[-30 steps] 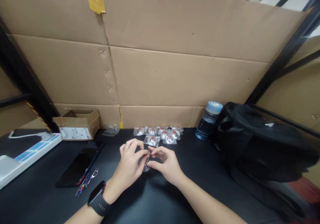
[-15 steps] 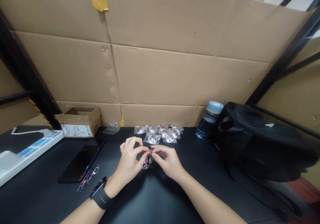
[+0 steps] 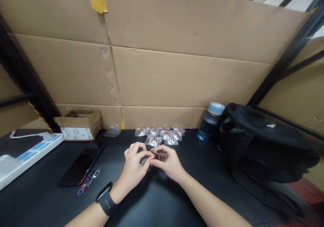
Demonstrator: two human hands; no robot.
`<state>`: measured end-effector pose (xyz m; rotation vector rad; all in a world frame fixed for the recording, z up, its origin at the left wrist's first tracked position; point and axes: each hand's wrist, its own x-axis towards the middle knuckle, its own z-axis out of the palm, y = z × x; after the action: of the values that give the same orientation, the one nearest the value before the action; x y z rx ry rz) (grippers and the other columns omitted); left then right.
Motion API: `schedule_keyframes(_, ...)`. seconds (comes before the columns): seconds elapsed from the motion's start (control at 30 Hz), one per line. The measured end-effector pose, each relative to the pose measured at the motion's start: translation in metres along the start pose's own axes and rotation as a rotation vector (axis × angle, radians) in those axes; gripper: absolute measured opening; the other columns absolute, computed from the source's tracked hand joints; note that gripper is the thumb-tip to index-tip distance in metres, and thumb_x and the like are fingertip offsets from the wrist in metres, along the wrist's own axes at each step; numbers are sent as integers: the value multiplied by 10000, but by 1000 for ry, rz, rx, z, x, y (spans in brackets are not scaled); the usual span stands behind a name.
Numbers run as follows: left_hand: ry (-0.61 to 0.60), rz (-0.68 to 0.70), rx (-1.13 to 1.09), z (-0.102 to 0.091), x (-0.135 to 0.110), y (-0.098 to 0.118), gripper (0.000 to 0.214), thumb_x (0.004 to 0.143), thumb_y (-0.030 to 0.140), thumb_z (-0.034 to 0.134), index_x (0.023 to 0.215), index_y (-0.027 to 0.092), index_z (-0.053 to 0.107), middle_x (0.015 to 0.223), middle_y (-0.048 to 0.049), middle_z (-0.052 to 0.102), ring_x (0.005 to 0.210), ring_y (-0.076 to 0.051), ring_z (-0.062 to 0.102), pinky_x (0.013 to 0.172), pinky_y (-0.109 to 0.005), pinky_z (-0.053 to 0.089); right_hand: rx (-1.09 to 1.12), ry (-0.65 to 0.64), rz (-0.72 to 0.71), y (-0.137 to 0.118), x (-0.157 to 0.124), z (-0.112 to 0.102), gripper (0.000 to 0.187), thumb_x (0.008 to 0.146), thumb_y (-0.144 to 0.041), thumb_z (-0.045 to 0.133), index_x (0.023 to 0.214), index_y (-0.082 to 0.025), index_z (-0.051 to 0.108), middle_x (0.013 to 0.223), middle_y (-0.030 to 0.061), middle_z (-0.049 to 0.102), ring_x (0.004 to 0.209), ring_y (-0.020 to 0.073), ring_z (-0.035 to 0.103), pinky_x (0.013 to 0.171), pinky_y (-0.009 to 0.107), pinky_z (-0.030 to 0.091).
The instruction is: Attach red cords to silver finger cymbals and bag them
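Observation:
Close together above the black table (image 3: 141, 206), both my hands work on a small round silver piece with a red part (image 3: 155, 156). My left hand (image 3: 134, 161) pinches the piece from the left with thumb and forefinger, its other fingers curled. On the other side my right hand (image 3: 169, 161) grips a thin disc-like edge of it between thumb and fingers. Fingers cover most of the piece, so its exact kind cannot be made out. Just beyond the hands lie several similar round silver pieces with red centres in clear bags (image 3: 154, 141).
To the left are a phone (image 3: 79, 166), a keyring with a clasp (image 3: 88, 181), a power strip (image 3: 32, 156) and an open cardboard box (image 3: 78, 125). An empty clear bag (image 3: 112, 131) lies behind. A water bottle (image 3: 209, 122) and black backpack (image 3: 263, 142) stand right.
The thin disc, seen edge-on between the fingers before, has turned and now sits more inside my right hand. My right fingers have closed nearer to my left ones. The view has shifted slightly.

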<state>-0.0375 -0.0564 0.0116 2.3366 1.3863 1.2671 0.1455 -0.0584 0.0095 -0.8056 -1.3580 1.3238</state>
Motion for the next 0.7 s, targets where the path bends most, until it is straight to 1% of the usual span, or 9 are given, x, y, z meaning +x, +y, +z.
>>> schedule_keyframes(0.1, 20, -32, -2, 1, -1, 0, 111, 902, 307, 673, 869, 282, 777, 1024, -54, 608, 1040, -260, 550, 938, -449, 380, 16, -41, 2, -4, 0, -3, 438, 654, -365, 934, 1014, -208, 742, 1225, 85, 732, 975, 235, 757, 880, 390, 633)
schedule_keyframes(0.2, 46, -52, -4, 0, -1, -2, 114, 894, 316, 675, 856, 276, 774, 1022, -53, 616, 1040, -259, 561, 938, -446, 390, 45, -96, 2, -9, -1, -8, 403, 719, -381, 900, 1055, -209, 759, 1292, 106, 710, 1080, 252, 735, 965, 429, 603)
schedule_keyframes(0.3, 67, -52, -13, -1, 0, -3, 114, 894, 315, 672, 856, 278, 773, 1018, -52, 619, 1040, -258, 566, 934, -441, 391, 94, -135, 39, -9, -1, -13, 401, 715, -368, 907, 1056, -214, 764, 1314, 107, 701, 1112, 265, 725, 985, 465, 595)
schedule_keyframes(0.37, 77, -47, -21, -2, 1, -1, 115, 894, 308, 668, 859, 280, 774, 1012, -50, 618, 1029, -254, 570, 931, -436, 390, 117, -141, 67, -7, -1, -15, 416, 693, -340, 923, 1054, -212, 761, 1281, 102, 719, 1107, 263, 727, 987, 468, 593)
schedule_keyframes(0.47, 97, -51, -19, -3, 2, 1, 113, 890, 307, 670, 862, 283, 777, 995, -46, 618, 1003, -249, 576, 922, -431, 385, 121, -130, 69, -5, -1, -13, 447, 676, -286, 935, 1074, -212, 746, 1192, 86, 749, 1093, 243, 726, 970, 425, 602)
schedule_keyframes(0.57, 123, -58, -10, -4, 2, 3, 112, 888, 307, 672, 859, 279, 777, 979, -46, 615, 980, -246, 578, 906, -424, 387, 121, -112, 36, -4, -1, -8, 464, 669, -250, 937, 1079, -229, 720, 1165, 66, 740, 1072, 228, 724, 920, 378, 618)
schedule_keyframes(0.7, 113, -52, -15, -4, 1, 5, 115, 893, 288, 666, 865, 271, 776, 975, -49, 613, 987, -244, 581, 899, -410, 399, 71, -29, -20, -5, 0, 0, 502, 639, -252, 948, 1074, -234, 698, 1114, 53, 730, 1005, 221, 732, 891, 370, 623)
